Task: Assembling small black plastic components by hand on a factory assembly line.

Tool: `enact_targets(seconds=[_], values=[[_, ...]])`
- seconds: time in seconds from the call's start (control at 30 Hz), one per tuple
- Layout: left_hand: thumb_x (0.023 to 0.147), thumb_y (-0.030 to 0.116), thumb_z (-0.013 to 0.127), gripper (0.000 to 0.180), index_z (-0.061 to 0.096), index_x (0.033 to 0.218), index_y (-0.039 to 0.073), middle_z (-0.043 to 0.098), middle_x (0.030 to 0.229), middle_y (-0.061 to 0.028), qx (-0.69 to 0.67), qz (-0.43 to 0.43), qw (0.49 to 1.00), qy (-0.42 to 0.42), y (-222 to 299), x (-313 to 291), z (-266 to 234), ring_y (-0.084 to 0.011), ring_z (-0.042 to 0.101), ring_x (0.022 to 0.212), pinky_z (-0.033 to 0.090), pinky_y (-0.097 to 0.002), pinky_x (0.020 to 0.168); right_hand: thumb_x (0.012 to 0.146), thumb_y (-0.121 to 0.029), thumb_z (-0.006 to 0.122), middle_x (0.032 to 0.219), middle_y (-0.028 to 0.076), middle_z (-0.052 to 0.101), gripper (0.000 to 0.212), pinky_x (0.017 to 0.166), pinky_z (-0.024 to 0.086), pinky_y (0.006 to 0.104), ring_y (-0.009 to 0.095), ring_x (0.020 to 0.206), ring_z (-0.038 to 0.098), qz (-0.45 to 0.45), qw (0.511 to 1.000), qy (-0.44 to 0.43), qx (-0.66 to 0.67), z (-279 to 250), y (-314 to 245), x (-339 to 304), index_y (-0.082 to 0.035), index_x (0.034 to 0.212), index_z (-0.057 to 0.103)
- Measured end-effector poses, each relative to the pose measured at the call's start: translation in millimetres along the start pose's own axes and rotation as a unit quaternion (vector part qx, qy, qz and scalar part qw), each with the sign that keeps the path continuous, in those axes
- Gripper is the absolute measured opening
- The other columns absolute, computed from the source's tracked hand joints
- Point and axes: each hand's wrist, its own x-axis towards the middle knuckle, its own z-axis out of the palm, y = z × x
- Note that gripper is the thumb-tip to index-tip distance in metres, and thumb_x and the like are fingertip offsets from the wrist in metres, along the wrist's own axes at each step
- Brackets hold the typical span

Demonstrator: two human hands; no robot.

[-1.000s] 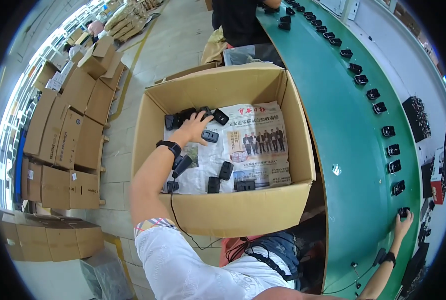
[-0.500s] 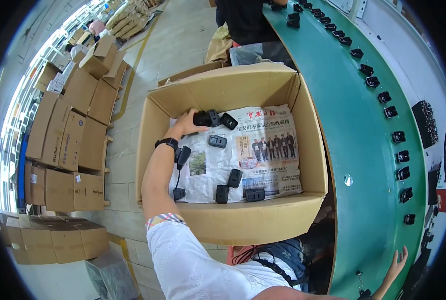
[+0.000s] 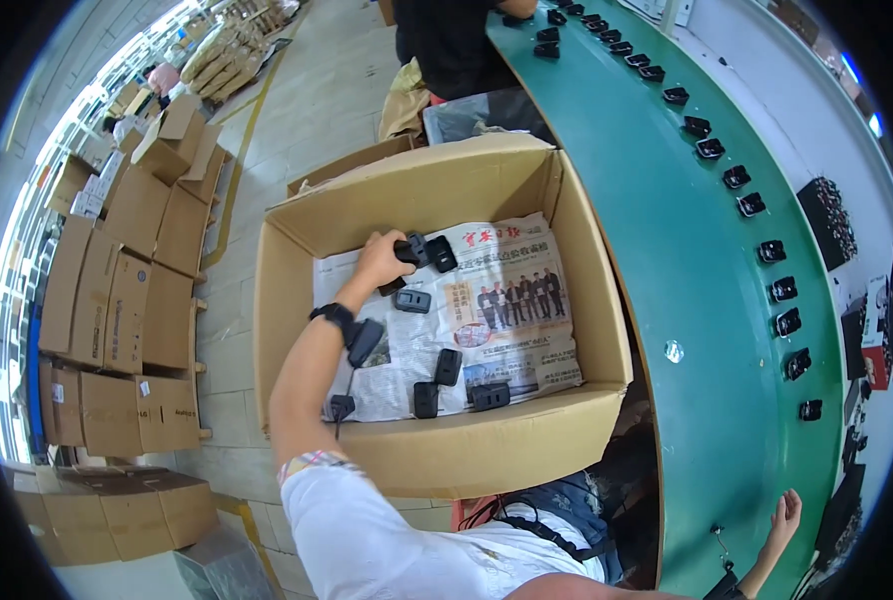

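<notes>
1. Well, the left hand (image 3: 379,264) grips a black block (image 3: 405,252) inside the box (image 3: 497,462), mid-frame.
2. The right hand (image 3: 786,517), lower right, is loosely open.
3. Handling blocks seems the step; next calls for a secure hold.

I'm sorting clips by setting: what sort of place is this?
Probably a factory or packing workshop: small black parts stand in a row on a long green bench, a carton holds black pieces, and stacked cardboard boxes stand to the left.
</notes>
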Motion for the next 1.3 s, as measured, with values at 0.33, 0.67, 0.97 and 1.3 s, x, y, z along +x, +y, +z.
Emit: enact_targets(seconds=[0.33, 0.67, 0.97, 1.3], values=[[0.069, 0.019, 0.086, 0.058, 0.067, 0.123, 0.016, 0.062, 0.112, -0.0121, -0.29, 0.535, 0.793, -0.032, 380.7, -70.8, -114.1, -0.032, 0.064, 0.104, 0.053, -0.0411, 0.091, 0.1, -0.028, 0.066, 0.129, 0.002, 0.065, 0.041, 0.091, 0.046, 0.0306, 0.013, 0.114, 0.06, -0.039, 0.998, 0.015, 0.042, 9.0, -43.8, -35.9, -0.008, 0.136, 0.063], [0.068, 0.03, 0.09, 0.07, 0.061, 0.13, 0.013, 0.054, 0.125, -0.0186, -0.053, 0.741, 0.623, -0.244, 575.9, -127.0, 106.2, -0.0405, 0.055, 0.116, 0.052, -0.0486, 0.099, 0.089, -0.014, 0.073, 0.132, 0.006, 0.063, 0.047, 0.097, 0.05, 0.0355, 0.02, 0.124, 0.058, -0.109, 0.992, -0.002, 0.071, 118.3, -147.1, -133.2, -0.005, 0.133, 0.06], [0.084, 0.021, 0.08, 0.043, 0.065, 0.121, 0.006, 0.064, 0.12, -0.0158, -0.215, 0.653, 0.72, -0.093, 456.0, -62.7, -15.8, -0.0356, 0.061, 0.116, 0.051, -0.0452, 0.099, 0.077, -0.03, 0.082, 0.161, 0.018, 0.034, 0.084, 0.121, 0.027, 0.0541, 0.044, 0.147, 0.031, -0.28, 0.953, 0.094, -0.07, 224.3, -207.2, -130.3, -0.011, 0.15, 0.046], [0.082, 0.041, 0.078, 0.055, 0.063, 0.124, 0.01, 0.062, 0.123, -0.0169, 0.138, 0.229, 0.962, 0.063, 82.8, -6.5, 7.7, -0.0358, 0.061, 0.109, 0.052, -0.0484, 0.091, 0.087, -0.014, 0.072, 0.159, 0.022, 0.037, 0.065, 0.121, 0.023, 0.0598, 0.047, 0.149, 0.028, -0.422, 0.891, 0.127, -0.106, 239.1, -215.1, -154.8, -0.005, 0.147, 0.048]])
